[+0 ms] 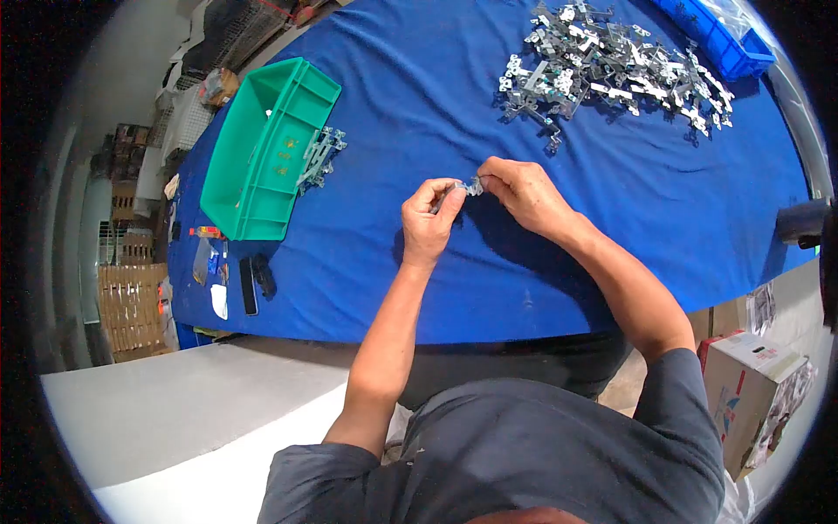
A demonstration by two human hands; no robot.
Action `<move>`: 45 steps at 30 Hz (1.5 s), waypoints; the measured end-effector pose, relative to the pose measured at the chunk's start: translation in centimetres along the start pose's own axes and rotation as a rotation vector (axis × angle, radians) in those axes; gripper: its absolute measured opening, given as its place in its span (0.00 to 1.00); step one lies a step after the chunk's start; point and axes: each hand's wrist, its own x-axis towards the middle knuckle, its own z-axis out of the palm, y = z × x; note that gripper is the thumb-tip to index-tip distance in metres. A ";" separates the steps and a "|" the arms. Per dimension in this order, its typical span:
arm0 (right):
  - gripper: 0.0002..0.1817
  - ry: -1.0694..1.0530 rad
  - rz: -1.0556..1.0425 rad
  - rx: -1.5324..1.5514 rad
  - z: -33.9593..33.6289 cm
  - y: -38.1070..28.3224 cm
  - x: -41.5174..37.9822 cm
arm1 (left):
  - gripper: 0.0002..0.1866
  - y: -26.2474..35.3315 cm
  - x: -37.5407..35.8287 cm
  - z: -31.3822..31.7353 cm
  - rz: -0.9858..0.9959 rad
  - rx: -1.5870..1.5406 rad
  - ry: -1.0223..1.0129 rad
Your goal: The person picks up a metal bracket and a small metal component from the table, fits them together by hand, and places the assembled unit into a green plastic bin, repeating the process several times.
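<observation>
Both hands meet over the middle of the blue cloth, around one small metal bracket [474,187]. My left hand [428,218] pinches its left end between thumb and fingers. At its right end, my right hand [521,194] is closed with thumb and fingertips on the metal. Fingers cover much of the bracket, so its full shape is hidden. A large heap of similar metal brackets [602,65] lies at the upper right. A smaller stack of brackets [321,159] rests against the right side of the green crate [249,210].
Blue cloth [410,113] covers the table. A blue bin [742,57] stands at the far right corner. Near the left edge lie a dark phone [249,286] and small packets [202,260]. A cardboard box [742,375] sits below the table at right.
</observation>
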 end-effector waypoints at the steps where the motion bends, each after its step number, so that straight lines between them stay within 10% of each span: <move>1: 0.06 -0.015 0.038 0.028 0.0 -0.1 0.0 | 0.09 -0.1 0.0 0.1 0.034 0.001 0.006; 8: 0.13 -0.135 0.329 0.614 -0.6 -0.5 0.6 | 0.08 1.1 0.0 0.3 0.157 0.213 0.004; 45: 0.10 -0.088 0.306 0.461 -0.3 -0.5 0.4 | 0.07 0.8 0.1 -0.1 0.127 0.177 0.034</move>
